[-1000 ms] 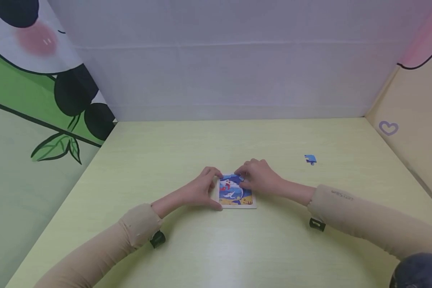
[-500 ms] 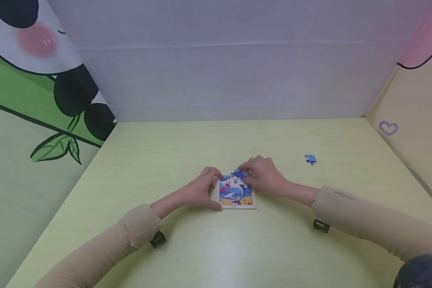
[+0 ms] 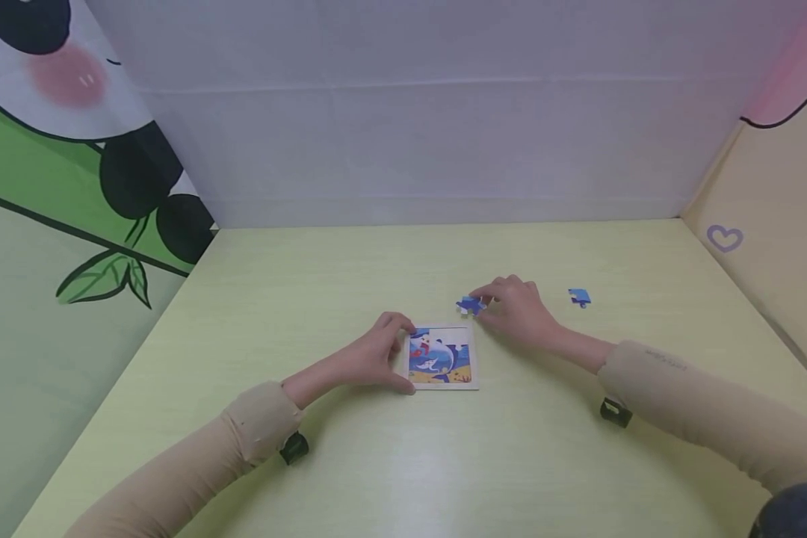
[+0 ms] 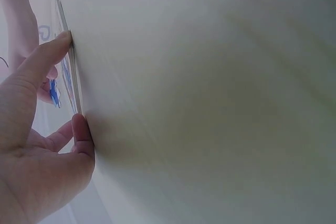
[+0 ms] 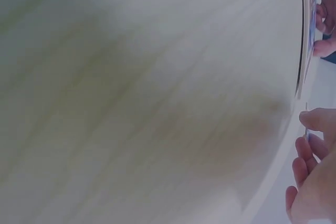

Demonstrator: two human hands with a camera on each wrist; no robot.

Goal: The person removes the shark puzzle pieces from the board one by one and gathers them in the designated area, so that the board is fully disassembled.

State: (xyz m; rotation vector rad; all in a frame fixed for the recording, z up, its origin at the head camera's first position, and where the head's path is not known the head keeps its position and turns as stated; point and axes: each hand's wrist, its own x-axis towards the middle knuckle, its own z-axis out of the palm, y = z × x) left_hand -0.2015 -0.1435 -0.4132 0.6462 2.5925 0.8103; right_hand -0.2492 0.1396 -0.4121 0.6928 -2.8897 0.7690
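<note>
A small square jigsaw puzzle board [image 3: 447, 386] with a pale rim lies flat on the table. It shows a whale scene, with a bare white patch at its upper right. My left hand [image 3: 375, 355] grips the board's left side, thumb at the near corner and fingers at the far one. Just beyond the board's top right corner, my right hand [image 3: 519, 314] pinches a blue puzzle piece [image 3: 469, 305] between thumb and fingers. In the left wrist view that piece [image 4: 54, 93] appears past the board's edge [image 4: 74, 77]; the right wrist view shows only a sliver of it.
Another blue puzzle piece [image 3: 580, 297] lies on the pale table [image 3: 350, 276], to the right of my right hand. A whitish panel [image 3: 444, 149] closes off the back, and painted panels stand at left and right.
My right hand has lifted the blue piece out of the board's upper right and carried it up and to the right, exposing the white patch. The left hand has stayed put.
</note>
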